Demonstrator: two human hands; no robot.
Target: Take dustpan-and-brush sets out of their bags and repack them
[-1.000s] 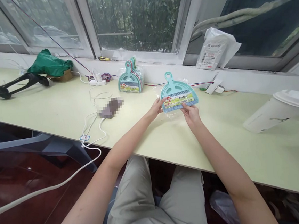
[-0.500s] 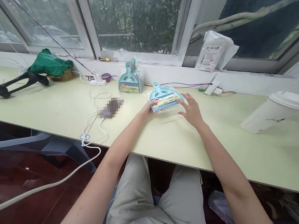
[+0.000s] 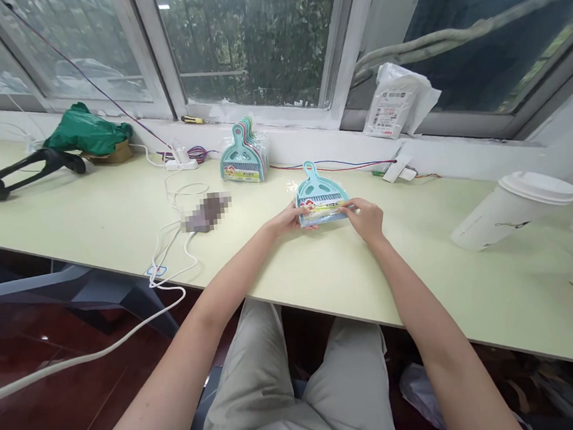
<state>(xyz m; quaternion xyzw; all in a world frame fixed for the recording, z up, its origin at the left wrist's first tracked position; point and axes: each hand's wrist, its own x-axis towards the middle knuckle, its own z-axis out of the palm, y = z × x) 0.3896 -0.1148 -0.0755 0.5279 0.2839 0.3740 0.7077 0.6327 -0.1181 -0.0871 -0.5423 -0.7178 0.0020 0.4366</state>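
Observation:
A light blue dustpan and brush set [image 3: 320,188] in a clear wrapper, with a printed label across its front, is held just above the table with its handle pointing up. My left hand [image 3: 287,219] grips its left edge, thumb on the front and fingers beneath. At the lower right edge, my right hand [image 3: 366,219] pinches the wrapper with thumb and index finger. Behind and to the left stands a row of similar wrapped dustpan sets [image 3: 242,162] against the wall.
White cables [image 3: 162,256] and a blurred-out object [image 3: 206,213] lie left on the table [image 3: 291,268]. Farther left are a black frame-like object [image 3: 26,172] and a green bag [image 3: 83,131]. A lidded white paper cup [image 3: 511,212] is on the right. A power strip [image 3: 180,164] sits near the wall.
My right hand has closed from spread fingers onto the wrapper's right edge. The dustpan set has tipped more upright, its front facing me. The view has shifted slightly.

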